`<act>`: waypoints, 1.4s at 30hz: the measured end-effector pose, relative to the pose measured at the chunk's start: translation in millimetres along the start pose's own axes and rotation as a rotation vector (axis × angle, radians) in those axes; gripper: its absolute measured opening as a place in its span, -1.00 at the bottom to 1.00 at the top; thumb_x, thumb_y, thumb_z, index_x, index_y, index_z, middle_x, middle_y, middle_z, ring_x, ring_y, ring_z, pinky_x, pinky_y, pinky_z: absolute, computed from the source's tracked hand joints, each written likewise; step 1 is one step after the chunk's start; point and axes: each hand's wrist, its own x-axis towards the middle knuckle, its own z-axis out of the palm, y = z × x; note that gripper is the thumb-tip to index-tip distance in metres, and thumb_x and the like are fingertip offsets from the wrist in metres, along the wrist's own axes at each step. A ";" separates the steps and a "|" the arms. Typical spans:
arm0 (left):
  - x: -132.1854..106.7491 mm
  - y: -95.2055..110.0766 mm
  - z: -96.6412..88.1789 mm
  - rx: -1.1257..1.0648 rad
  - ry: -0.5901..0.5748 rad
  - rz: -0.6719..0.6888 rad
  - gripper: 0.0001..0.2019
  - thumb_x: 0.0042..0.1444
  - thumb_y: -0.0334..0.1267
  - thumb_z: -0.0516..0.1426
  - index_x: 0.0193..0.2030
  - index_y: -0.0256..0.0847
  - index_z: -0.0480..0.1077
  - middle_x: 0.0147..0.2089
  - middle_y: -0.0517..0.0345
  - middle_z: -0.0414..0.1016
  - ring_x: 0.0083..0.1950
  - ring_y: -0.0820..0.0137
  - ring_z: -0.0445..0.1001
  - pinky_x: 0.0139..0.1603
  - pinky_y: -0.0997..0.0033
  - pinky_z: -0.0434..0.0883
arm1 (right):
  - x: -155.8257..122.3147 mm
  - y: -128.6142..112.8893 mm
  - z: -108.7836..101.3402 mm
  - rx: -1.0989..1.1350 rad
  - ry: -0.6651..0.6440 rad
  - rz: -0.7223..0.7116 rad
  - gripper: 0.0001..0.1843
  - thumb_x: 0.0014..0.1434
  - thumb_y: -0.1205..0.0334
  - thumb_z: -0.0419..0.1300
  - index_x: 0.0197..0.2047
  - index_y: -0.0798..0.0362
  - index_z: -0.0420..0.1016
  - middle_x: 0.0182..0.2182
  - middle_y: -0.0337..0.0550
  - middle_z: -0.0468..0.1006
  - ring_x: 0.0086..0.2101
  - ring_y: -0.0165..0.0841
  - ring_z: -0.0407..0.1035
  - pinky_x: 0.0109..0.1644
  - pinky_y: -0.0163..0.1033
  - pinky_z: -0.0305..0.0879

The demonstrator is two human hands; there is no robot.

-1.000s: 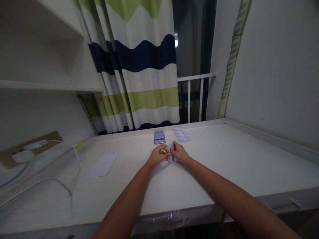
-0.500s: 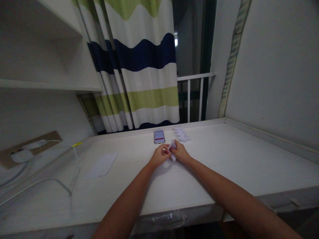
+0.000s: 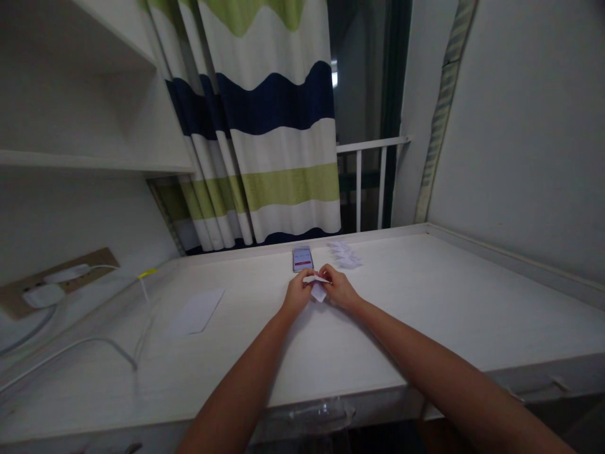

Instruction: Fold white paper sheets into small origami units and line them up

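Observation:
A small folded piece of white paper (image 3: pixel 318 292) is held between both my hands over the desk. My left hand (image 3: pixel 297 294) grips its left side, fingers curled round the edge. On the other side, my right hand (image 3: pixel 339 287) pinches the paper near its top right. One flap stands out toward the top and another points down toward me; the finer folds are too small to make out. Just beyond my hands lies a phone (image 3: pixel 302 258) with a lit screen. Several folded white paper pieces (image 3: pixel 345 255) sit in a cluster to its right.
Flat white paper sheets (image 3: pixel 197 311) lie on the desk (image 3: pixel 425 302) at the left. A white cable (image 3: pixel 101 340) runs from the plugs (image 3: pixel 43 295) across the left side. A striped curtain (image 3: pixel 283 148) hangs behind the desk, beside a white railing (image 3: pixel 371 148).
The folded paper has turned from upright to a flatter angle, its lower flap now facing me. Both hands have shifted slightly, still holding it.

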 end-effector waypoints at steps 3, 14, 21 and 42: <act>1.8 0.9 -1.1 -0.093 0.032 -0.020 -0.73 -0.22 -0.55 -0.02 -0.38 -0.26 0.39 -0.28 0.13 0.44 -0.23 0.41 0.39 -0.24 0.45 0.34 | 1.3 1.7 0.2 0.055 0.020 0.015 -0.84 -0.08 0.40 0.01 -0.35 0.04 0.24 -0.58 -0.34 0.35 -0.53 -0.46 0.26 -0.44 -0.38 0.13; 2.8 3.4 -2.5 -0.324 0.030 -0.188 -0.72 -0.24 -0.43 0.09 -0.29 -0.27 0.39 -0.23 0.08 0.45 -0.28 0.41 0.41 -0.31 0.45 0.38 | 3.3 -4.5 -2.3 0.212 0.098 0.002 -0.87 -0.11 0.36 0.02 -0.39 0.07 0.26 -0.48 -0.27 0.37 -0.45 -0.44 0.27 -0.35 -0.33 0.21; 2.4 6.8 -6.8 -0.321 0.040 -0.168 -0.71 -0.26 -0.36 0.14 -0.28 -0.27 0.34 -0.35 0.13 0.43 -0.39 0.45 0.40 -0.41 0.46 0.38 | 2.7 -7.0 -2.8 0.196 0.119 -0.026 -0.81 -0.13 0.40 0.00 -0.36 0.08 0.26 -0.46 -0.25 0.38 -0.46 -0.44 0.27 -0.36 -0.33 0.19; 3.6 3.0 -13.0 -0.362 0.052 -0.193 -0.75 -0.22 -0.33 0.13 -0.33 -0.31 0.47 -0.28 0.04 0.50 -0.32 0.37 0.44 -0.29 0.37 0.41 | 4.8 -7.7 -7.0 0.502 -0.011 0.035 -0.71 -0.16 0.34 0.06 -0.27 0.05 0.29 -0.30 -0.18 0.40 -0.32 -0.39 0.31 -0.27 -0.28 0.25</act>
